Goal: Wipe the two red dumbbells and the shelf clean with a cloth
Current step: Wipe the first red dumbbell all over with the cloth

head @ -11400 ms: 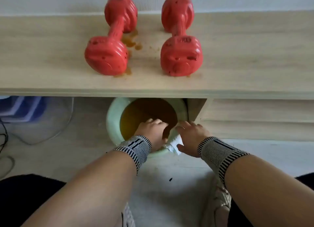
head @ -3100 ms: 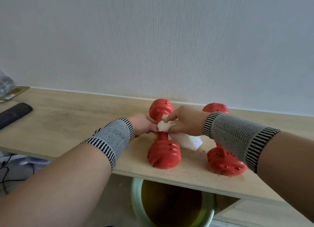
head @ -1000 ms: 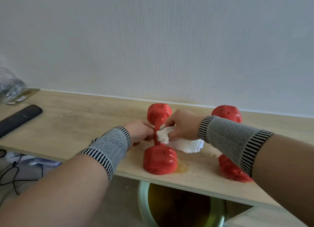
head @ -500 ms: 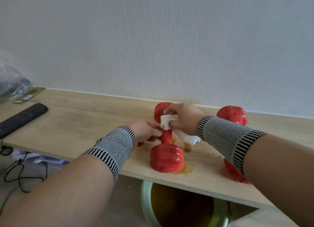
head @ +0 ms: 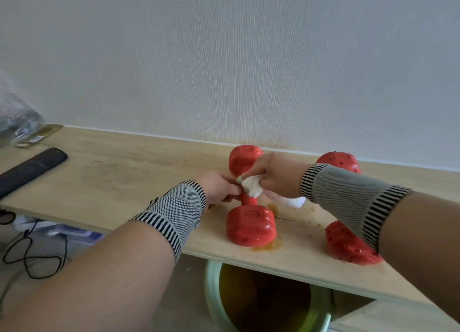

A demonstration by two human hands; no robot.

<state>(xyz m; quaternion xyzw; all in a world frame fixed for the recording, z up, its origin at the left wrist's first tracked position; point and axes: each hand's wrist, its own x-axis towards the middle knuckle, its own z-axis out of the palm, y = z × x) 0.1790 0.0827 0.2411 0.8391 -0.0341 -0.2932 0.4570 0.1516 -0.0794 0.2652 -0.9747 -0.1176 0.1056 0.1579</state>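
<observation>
Right hand (head: 275,173) presses cloth (head: 251,186) on dumbbell (head: 250,222) handle

On the shelf (head: 124,182) two dumbbells (head: 249,222) (head: 348,244) lie side by side near the wall, a remote (head: 29,170) far left, a bucket (head: 211,294) underneath.

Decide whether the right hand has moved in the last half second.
Yes. The right hand, gripping the cloth, slid nearer along the left dumbbell, from far head to handle.
</observation>
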